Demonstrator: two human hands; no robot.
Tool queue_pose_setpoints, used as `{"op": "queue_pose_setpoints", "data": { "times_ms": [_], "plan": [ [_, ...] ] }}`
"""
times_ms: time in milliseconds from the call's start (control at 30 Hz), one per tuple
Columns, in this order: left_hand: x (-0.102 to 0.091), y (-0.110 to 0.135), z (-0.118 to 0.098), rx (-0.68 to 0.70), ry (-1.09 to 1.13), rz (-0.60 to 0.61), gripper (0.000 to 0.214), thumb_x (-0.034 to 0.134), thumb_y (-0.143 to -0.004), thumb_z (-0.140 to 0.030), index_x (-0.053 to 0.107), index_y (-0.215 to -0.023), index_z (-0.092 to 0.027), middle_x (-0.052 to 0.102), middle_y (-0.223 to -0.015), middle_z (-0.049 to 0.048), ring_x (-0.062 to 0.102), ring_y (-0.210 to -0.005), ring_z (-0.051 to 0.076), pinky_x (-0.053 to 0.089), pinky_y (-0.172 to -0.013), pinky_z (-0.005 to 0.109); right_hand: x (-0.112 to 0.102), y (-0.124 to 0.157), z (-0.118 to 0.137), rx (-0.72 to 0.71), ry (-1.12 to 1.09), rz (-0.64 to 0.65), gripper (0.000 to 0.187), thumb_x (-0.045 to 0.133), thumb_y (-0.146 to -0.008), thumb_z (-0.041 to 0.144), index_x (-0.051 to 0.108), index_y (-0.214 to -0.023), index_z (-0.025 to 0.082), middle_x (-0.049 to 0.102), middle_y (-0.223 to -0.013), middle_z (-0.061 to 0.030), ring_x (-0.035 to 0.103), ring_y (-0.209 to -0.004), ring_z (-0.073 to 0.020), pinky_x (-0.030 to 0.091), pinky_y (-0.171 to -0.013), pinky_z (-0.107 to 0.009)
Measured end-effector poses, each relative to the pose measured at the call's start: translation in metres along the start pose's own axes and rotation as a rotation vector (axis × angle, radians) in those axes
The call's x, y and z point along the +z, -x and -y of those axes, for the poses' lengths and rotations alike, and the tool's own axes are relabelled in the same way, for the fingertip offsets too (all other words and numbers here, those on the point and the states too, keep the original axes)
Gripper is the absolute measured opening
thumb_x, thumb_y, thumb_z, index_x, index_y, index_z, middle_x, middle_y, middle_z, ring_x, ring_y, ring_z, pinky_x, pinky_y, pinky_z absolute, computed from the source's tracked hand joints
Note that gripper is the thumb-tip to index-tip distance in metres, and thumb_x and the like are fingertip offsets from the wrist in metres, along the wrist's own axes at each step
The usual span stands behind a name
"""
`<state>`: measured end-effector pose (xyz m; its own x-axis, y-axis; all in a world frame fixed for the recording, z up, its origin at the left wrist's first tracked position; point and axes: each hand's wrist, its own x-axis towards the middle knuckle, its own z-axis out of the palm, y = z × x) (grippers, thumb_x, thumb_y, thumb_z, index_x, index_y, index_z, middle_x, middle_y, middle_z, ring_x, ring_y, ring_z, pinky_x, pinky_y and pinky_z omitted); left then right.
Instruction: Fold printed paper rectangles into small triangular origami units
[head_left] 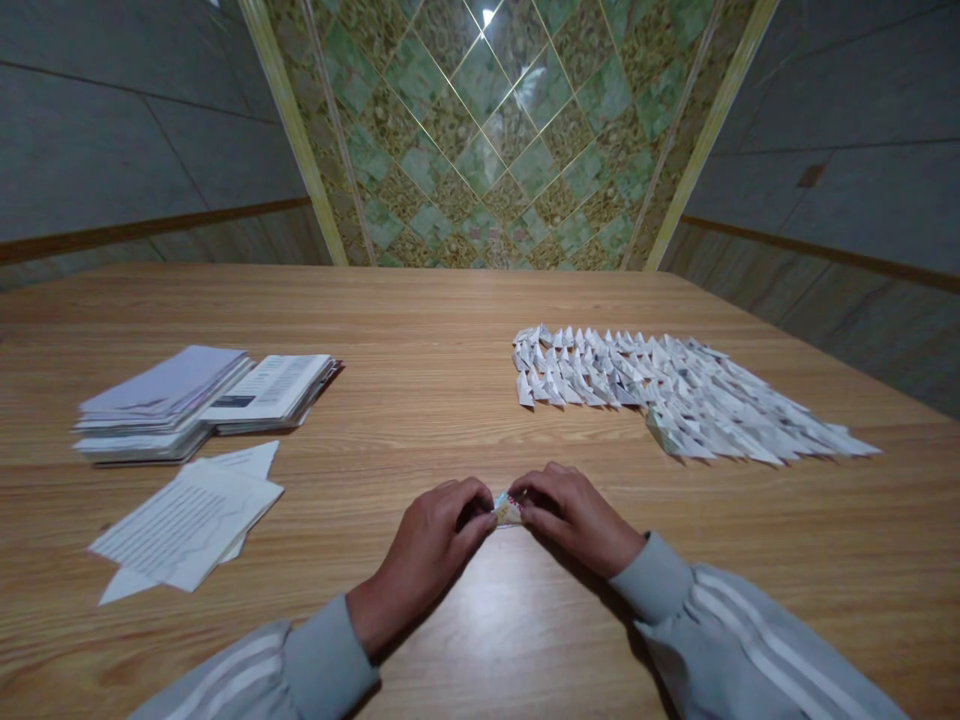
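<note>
Between my two hands, just above or on the tabletop, is a small piece of folded paper [508, 511] with yellow, blue and red print. My left hand [439, 530] pinches its left end between thumb and fingers. At the right end, my right hand [574, 515] grips it the same way. Much of the paper is covered by my fingers, so its full shape is hidden. Beyond my right hand stand rows of small folded paper pieces [577, 368] with pointed tops, mostly white with some print.
On the left of the wooden table [420, 340] lie a stack of pale papers [157, 395] and a stack of printed sheets [274, 388]. Nearer me, a few loose printed sheets [191, 520] overlap. A patterned tile wall [491, 140] rises behind the table's far edge.
</note>
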<state>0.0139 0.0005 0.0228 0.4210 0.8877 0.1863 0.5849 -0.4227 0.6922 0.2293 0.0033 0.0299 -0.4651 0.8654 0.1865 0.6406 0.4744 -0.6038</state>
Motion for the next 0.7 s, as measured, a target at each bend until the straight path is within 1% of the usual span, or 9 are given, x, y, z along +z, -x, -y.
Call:
{"op": "queue_pose_setpoints", "data": {
  "times_ms": [100,233,367,500,700],
  "plan": [
    [0.000,-0.001,-0.002,-0.017,0.062,-0.021,0.002,0.062,-0.082,-0.020,0.063,-0.080,-0.021,0.067,-0.073,0.0005,0.060,-0.067,0.018,0.040,-0.061,0.025,0.002,-0.001,0.002,0.062,-0.014,-0.017,0.014,0.065,-0.082,0.010,0.066,-0.092,0.019,0.065,-0.077,-0.0004,0.057,-0.075,-0.0172,0.037,-0.068,-0.026],
    [0.002,-0.002,-0.002,-0.018,0.087,-0.036,0.005,0.062,-0.080,-0.017,0.064,-0.079,-0.021,0.068,-0.072,-0.0001,0.060,-0.065,0.018,0.041,-0.060,0.025,0.004,-0.001,0.002,0.061,-0.021,-0.039,0.013,0.063,-0.080,0.007,0.062,-0.085,0.019,0.061,-0.072,0.0014,0.055,-0.071,-0.0159,0.035,-0.066,-0.025],
    [0.003,-0.001,0.000,0.014,0.070,-0.020,0.009,0.060,-0.083,-0.017,0.067,-0.078,-0.022,0.071,-0.077,0.0022,0.063,-0.073,0.019,0.043,-0.067,0.026,0.007,-0.002,0.001,0.050,-0.013,-0.049,0.010,0.063,-0.082,0.009,0.061,-0.084,0.019,0.060,-0.072,0.0020,0.055,-0.071,-0.0156,0.034,-0.067,-0.026],
    [0.003,0.000,0.000,0.044,0.007,0.006,0.010,0.062,-0.085,-0.017,0.069,-0.080,-0.021,0.071,-0.081,0.0038,0.064,-0.077,0.020,0.044,-0.070,0.028,0.010,-0.001,0.002,0.068,0.031,-0.061,0.012,0.063,-0.080,0.007,0.061,-0.084,0.018,0.060,-0.072,0.0021,0.056,-0.071,-0.0158,0.035,-0.069,-0.027],
    [0.003,0.000,-0.001,0.023,-0.063,0.052,0.008,0.063,-0.086,-0.016,0.070,-0.083,-0.018,0.069,-0.082,0.0044,0.064,-0.078,0.020,0.045,-0.071,0.029,0.012,0.000,0.001,0.058,0.088,-0.051,0.010,0.065,-0.081,0.008,0.062,-0.083,0.017,0.065,-0.078,-0.0017,0.057,-0.078,-0.0184,0.036,-0.072,-0.029]
  ]
}}
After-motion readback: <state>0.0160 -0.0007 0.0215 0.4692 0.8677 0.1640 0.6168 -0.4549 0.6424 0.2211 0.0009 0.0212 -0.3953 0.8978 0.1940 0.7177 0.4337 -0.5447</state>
